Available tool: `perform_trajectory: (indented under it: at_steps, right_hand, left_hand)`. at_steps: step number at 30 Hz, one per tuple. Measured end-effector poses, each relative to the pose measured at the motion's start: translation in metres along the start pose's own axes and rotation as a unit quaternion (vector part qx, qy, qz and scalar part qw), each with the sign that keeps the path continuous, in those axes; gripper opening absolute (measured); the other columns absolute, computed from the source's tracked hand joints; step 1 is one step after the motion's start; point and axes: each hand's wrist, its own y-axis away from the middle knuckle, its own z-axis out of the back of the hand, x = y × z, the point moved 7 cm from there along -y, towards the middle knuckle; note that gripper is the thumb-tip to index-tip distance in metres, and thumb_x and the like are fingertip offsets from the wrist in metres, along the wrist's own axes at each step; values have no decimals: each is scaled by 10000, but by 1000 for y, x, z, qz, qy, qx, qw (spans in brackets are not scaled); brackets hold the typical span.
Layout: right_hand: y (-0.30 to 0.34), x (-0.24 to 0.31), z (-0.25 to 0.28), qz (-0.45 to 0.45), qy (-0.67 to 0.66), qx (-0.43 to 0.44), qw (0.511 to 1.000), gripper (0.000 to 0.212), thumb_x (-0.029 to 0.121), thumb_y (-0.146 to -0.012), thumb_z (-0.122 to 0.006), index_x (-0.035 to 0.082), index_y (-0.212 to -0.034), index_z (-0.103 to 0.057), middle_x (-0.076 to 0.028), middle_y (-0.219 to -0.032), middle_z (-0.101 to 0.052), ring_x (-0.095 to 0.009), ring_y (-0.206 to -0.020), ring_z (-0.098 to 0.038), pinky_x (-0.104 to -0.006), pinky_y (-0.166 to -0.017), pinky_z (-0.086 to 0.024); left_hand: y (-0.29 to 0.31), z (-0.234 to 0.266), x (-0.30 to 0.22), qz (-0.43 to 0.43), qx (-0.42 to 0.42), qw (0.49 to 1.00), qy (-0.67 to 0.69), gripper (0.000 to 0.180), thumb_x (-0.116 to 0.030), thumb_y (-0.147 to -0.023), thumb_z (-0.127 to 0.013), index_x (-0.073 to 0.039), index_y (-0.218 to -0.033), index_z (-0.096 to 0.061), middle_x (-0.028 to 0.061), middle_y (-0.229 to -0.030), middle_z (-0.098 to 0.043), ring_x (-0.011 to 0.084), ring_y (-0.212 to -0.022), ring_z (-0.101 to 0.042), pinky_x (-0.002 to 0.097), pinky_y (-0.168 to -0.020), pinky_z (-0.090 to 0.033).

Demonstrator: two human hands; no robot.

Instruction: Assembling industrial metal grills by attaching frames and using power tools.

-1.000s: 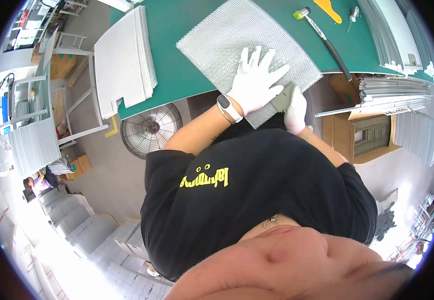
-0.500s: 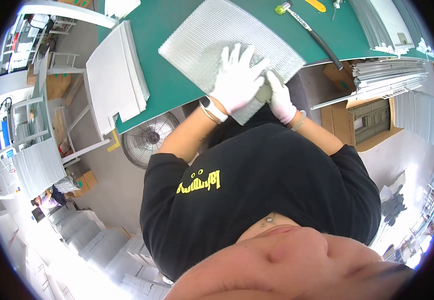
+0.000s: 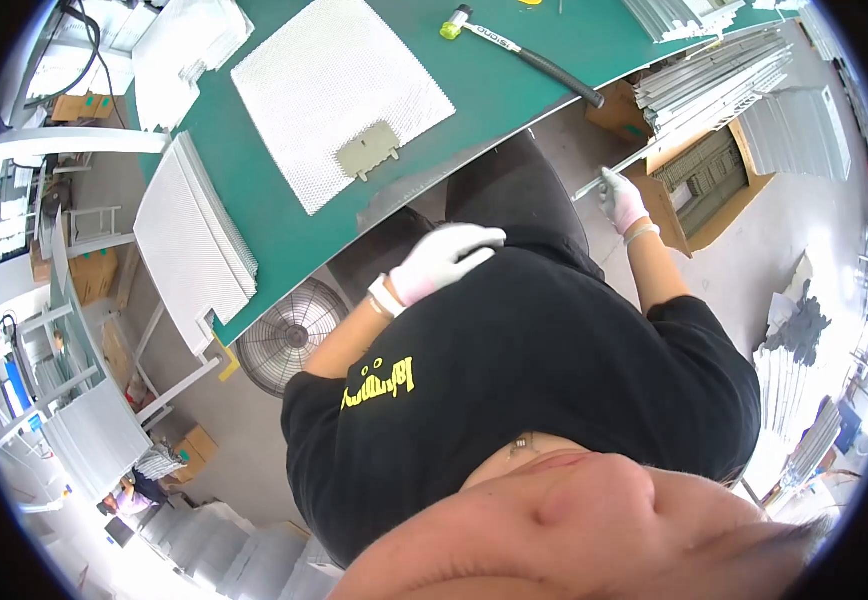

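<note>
Both my hands wear white gloves. My left hand rests low against the front of my black shirt, fingers stretched out and holding nothing. Off to the right, my right hand has its fingers closed around the near end of a long thin metal strip, beside a stack of similar strips. A silver mesh sheet lies flat on the green table. On its near edge sits a small grey-green notched plate, which neither hand touches.
A hammer with a black handle lies at the table's right edge. More mesh sheets are stacked on the left, above a floor fan. An open cardboard box stands at the right, below the strips.
Both hands have left the mesh sheet and plate. My left hand dropped toward my body; the right went out to the metal strip. The view has shifted, and the plate now lies uncovered.
</note>
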Motion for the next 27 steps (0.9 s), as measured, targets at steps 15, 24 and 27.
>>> perform_trajectory:
  at_steps: [15,24,27]
  right_hand:
    - [67,122,-153,85,-252,336,904,334,255,-1003,-577,8,-1228,-598,-138,-1171,-661,-276,-1088,-615,-402,-1011,-484]
    - [135,323,-90,376,-337,53,862,178,188,-1018,-519,45,-929,-574,-90,-885,-581,-189,-920,-558,-409,-961,-456]
    - [134,329,-189,390,-130,363,836,271,255,-1004,-557,-7,-1013,-626,-160,-970,-630,-261,-913,-603,-404,-865,-520]
  left_hand:
    - [107,124,-54,63,-619,783,-14,577,-546,-1081,-365,-40,-1082,-642,122,-1097,-677,270,-1029,-644,462,-1039,-458]
    - [230,186,-95,-140,-671,724,78,424,-457,-1097,-410,-124,-877,-552,-35,-593,-427,98,-513,-396,271,-544,-373]
    - [149,160,-66,-6,-587,805,85,496,-487,-1105,-363,-51,-1007,-579,2,-628,-512,100,-515,-472,258,-477,-351]
